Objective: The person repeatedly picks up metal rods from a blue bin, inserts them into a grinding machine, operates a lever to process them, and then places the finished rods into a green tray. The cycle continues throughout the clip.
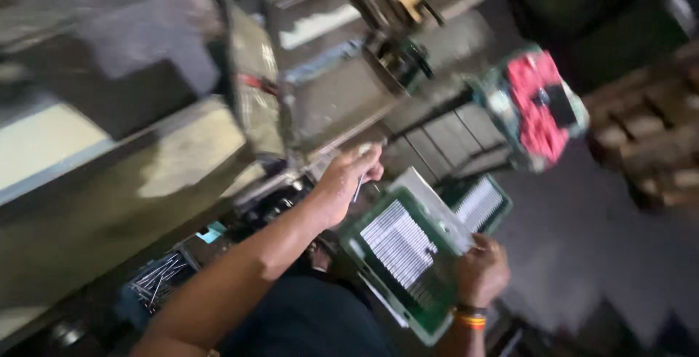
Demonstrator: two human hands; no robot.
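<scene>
My left hand (348,182) reaches toward a grey machine (255,109) and pinches a thin metal rod (358,186) between its fingers. My right hand (480,270), with an orange band at the wrist, grips the edge of a green tray (378,215) filled with rows of thin metal rods (400,251). A pale flat sheet lies against the tray's far side. The view is tilted and blurred.
A second green tray of rods (477,204) lies just beyond the first. A stool with a red cushion (539,106) stands at the right, wooden pallets (648,139) behind it. A box of loose dark rods (156,277) sits at lower left.
</scene>
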